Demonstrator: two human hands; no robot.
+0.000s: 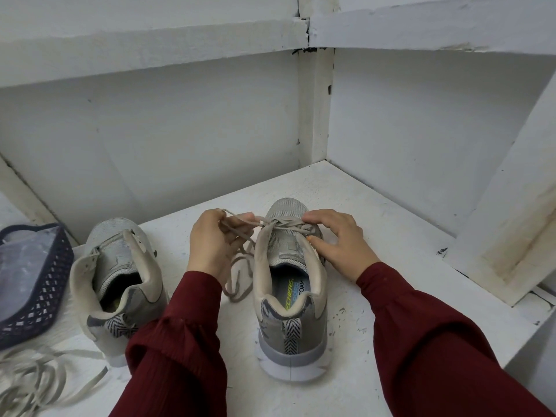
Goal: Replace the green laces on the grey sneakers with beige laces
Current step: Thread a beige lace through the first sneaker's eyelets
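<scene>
Two grey sneakers stand heel-toward-me on a white painted ledge [376, 236]. The right sneaker [290, 299] has a beige lace [281, 225] crossed through its lowest eyelets near the toe. My left hand [215, 242] pinches one end of that lace and holds it up left of the shoe, with the slack hanging in loops below. My right hand [337, 239] rests on the shoe's right side, fingertips on the lace at the eyelets. The left sneaker [120, 275] has no lace and its tongue gapes.
A dark blue mesh basket [39, 293] with clear plastic inside sits at the far left. A loose pile of pale laces [39, 377] lies at the bottom left. White walls close in behind and to the right; a slanted white board [505, 221] leans at right.
</scene>
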